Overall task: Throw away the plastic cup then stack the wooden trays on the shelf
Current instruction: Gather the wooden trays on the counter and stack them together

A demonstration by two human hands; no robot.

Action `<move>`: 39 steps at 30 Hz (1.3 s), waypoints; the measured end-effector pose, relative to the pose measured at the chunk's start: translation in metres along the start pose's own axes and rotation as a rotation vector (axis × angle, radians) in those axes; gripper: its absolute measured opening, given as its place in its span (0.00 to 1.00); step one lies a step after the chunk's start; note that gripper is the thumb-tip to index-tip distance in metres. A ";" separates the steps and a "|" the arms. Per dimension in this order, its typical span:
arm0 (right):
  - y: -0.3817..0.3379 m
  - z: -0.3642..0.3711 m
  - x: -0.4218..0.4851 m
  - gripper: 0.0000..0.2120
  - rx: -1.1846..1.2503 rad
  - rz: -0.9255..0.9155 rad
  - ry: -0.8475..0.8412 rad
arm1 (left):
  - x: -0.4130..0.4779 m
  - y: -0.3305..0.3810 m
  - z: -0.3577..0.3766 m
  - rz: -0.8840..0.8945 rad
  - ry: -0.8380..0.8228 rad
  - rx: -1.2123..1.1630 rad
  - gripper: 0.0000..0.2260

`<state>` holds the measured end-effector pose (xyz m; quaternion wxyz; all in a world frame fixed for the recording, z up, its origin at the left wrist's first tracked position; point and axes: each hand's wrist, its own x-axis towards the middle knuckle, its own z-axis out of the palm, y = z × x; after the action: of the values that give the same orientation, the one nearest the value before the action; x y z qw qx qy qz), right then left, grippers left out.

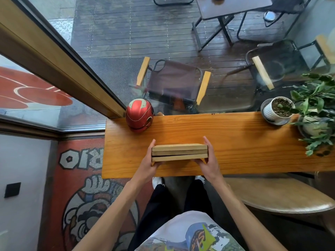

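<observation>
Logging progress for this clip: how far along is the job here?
No plastic cup is in view, so that step looks done, though unconfirmed. Both the left hand and right hand grip the stacked wooden trays over the wooden shelf. Setting them down remains.
</observation>
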<state>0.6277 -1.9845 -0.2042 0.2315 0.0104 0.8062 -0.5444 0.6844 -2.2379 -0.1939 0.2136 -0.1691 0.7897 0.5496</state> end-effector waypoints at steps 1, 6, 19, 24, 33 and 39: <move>0.002 -0.002 0.000 0.41 -0.010 0.003 -0.007 | 0.000 -0.001 0.000 0.006 -0.004 0.003 0.40; 0.005 -0.011 0.002 0.37 -0.058 0.016 -0.029 | 0.005 -0.002 0.014 -0.018 0.147 -0.091 0.38; 0.033 -0.011 0.022 0.33 -0.101 0.169 -0.084 | 0.034 -0.027 -0.003 -0.008 -0.004 0.155 0.29; 0.027 -0.032 0.047 0.17 -0.128 0.242 -0.003 | 0.056 0.011 -0.011 -0.033 -0.002 0.151 0.13; 0.036 -0.023 0.065 0.22 -0.107 0.523 0.087 | 0.076 0.004 0.027 -0.421 0.030 0.228 0.24; 0.046 -0.010 0.069 0.23 -0.089 0.602 0.107 | 0.075 -0.011 0.041 -0.507 0.087 0.171 0.23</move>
<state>0.5751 -1.9726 -0.2679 0.3396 0.2671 0.8011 -0.4142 0.6326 -2.2057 -0.2542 0.3236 -0.3663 0.7743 0.4021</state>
